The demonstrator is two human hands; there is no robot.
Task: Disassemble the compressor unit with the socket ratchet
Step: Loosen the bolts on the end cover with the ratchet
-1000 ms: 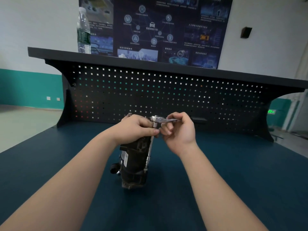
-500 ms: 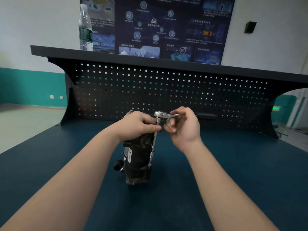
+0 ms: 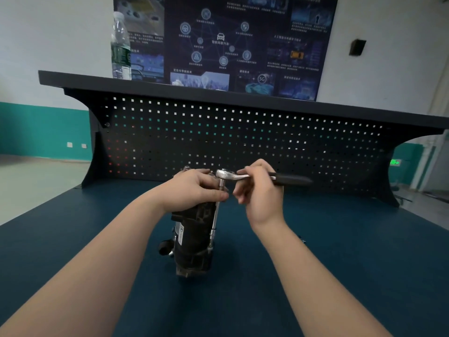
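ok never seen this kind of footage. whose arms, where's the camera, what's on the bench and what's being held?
There is no robot here: these are a person's two bare arms, filmed by a wide-angle camera worn on their head, looking forward and down. The blue bench top carries a black compressor unit standing on end. The left hand grips its top to steady it. The right hand pinches the socket ratchet near its head; the dark handle sticks out to the right, and a long extension bar runs down the unit's side. Behind stand a black pegboard and a shelf with a water bottle.
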